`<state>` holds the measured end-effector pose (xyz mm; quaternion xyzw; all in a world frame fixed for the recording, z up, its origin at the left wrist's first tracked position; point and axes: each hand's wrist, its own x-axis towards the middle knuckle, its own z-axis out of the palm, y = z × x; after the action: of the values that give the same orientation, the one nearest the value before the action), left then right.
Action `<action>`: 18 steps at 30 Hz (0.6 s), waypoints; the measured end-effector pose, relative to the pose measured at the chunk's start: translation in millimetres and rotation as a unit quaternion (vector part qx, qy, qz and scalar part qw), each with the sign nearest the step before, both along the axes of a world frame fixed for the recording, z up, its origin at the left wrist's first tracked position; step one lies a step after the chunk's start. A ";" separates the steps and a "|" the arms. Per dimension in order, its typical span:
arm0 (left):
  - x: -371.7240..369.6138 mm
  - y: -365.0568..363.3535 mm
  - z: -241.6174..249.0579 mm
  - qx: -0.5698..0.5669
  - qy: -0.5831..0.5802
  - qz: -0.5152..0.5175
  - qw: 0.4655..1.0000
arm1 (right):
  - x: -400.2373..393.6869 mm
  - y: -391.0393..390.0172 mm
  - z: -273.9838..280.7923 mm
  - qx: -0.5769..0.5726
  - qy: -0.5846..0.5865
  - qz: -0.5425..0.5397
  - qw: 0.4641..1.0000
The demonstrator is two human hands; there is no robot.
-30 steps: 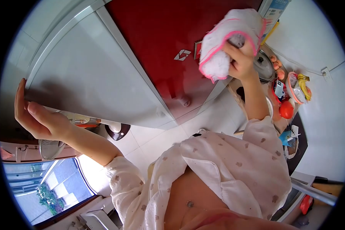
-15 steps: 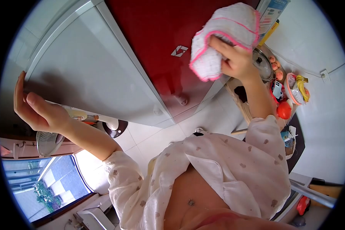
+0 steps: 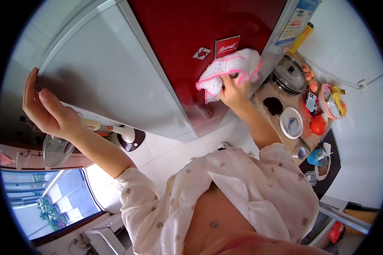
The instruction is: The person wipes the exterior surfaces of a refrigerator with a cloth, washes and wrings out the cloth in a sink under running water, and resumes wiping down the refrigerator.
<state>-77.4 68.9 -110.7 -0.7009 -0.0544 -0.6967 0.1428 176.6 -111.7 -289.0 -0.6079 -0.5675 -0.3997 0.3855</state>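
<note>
My right hand [image 3: 235, 94] is closed around a white cloth [image 3: 232, 63] with pink edging. The bunched cloth is over the glossy red front [image 3: 170, 38] of a tall cabinet that looks like a refrigerator, just below a small red label plate [image 3: 227, 46] and beside a silver logo [image 3: 201, 53]. Contact between cloth and front is hard to judge. At the far left, my left hand [image 3: 51, 108] is open with fingers stretched out, at the far edge of the cabinet's grey side [image 3: 102, 72]. It holds nothing.
To the right, a wooden table [image 3: 281, 100] carries a lidded pot [image 3: 289, 72], a white plate [image 3: 291, 123], a red round object [image 3: 317, 126], a phone [image 3: 311, 102] and a basket with bananas [image 3: 337, 100]. A fan [image 3: 57, 149] stands below my left hand, near a window [image 3: 55, 204].
My right hand has brought the cloth down and to the left across the red front, uncovering the label plate and more of the table. My left hand has shifted slightly up and right in view.
</note>
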 end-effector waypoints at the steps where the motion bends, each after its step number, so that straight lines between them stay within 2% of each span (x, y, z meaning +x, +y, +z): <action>1: -0.3 -0.3 0.1 -0.003 0.004 -0.008 1.000 | -5.7 2.5 1.5 -0.011 0.014 -0.007 1.000; 6: 4.6 -4.1 -0.9 0.004 -0.015 0.010 1.000 | -13.3 6.1 -5.8 0.017 0.014 0.019 1.000; 8: 4.7 -3.8 -0.2 0.004 -0.016 0.007 1.000 | -18.4 8.6 -16.0 0.028 0.078 0.004 0.997; 10: 5.3 -2.3 -0.4 -0.002 -0.029 0.010 1.000 | -22.6 12.1 -12.5 0.024 0.066 -0.014 0.997; 15: 3.2 2.0 0.4 0.007 -0.028 0.026 0.999 | -33.3 36.8 35.8 0.056 0.080 -0.074 0.992; 18: 2.8 -0.9 -0.7 0.012 -0.020 0.028 0.999 | -42.4 42.7 45.5 0.071 0.098 -0.054 0.991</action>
<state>-74.6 68.0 -111.4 -0.6831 -0.0681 -0.7071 0.1696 134.2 -69.0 -243.5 -0.6452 -0.4634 -0.3980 0.4589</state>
